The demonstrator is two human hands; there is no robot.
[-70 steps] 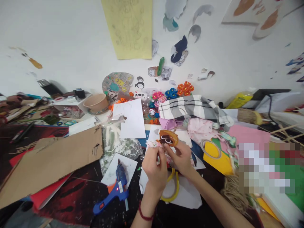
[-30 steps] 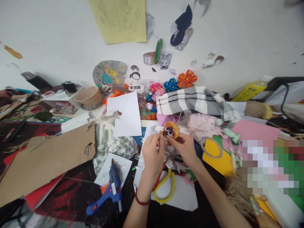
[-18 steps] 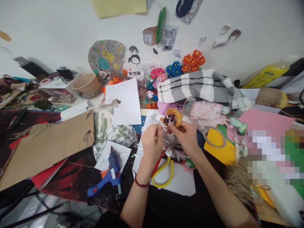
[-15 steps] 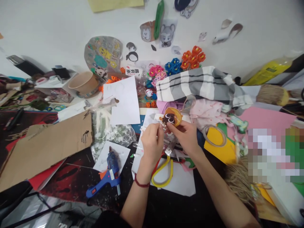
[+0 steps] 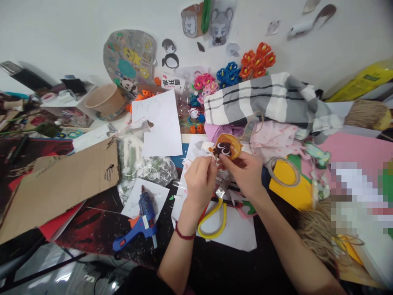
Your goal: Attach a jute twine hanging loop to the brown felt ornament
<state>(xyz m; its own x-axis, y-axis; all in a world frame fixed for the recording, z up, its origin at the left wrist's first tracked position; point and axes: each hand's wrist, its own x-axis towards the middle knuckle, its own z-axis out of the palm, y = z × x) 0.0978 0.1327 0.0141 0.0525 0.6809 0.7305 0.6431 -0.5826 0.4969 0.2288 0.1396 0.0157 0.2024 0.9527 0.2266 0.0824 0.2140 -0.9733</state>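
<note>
Between thumb and fingers, my right hand (image 5: 244, 168) holds a brown and orange cartoon cutout (image 5: 227, 147) with big white eyes, raised over the desk. My left hand (image 5: 199, 178) is closed in a pinch right beside the cutout's left edge; what its fingertips grip is too small to make out. A thin string loop (image 5: 253, 123) shows behind the cutout. Below my hands lie yellow-handled scissors (image 5: 223, 219) on white paper (image 5: 242, 233). A blue glue gun (image 5: 144, 221) lies to the left on another paper sheet.
Cardboard (image 5: 61, 188) covers the left side, beside a bag of white-green pieces (image 5: 132, 159). A plaid cloth (image 5: 260, 100) and pipe-cleaner flowers (image 5: 229, 76) are at the back. Twine (image 5: 316, 233), a ring coil (image 5: 284, 170) and yellow paper (image 5: 291, 188) sit on the right.
The whole view has shifted slightly, with the wall items now higher in the picture. Both hands keep nearly the same pose around the cutout, which is a little more to the right.
</note>
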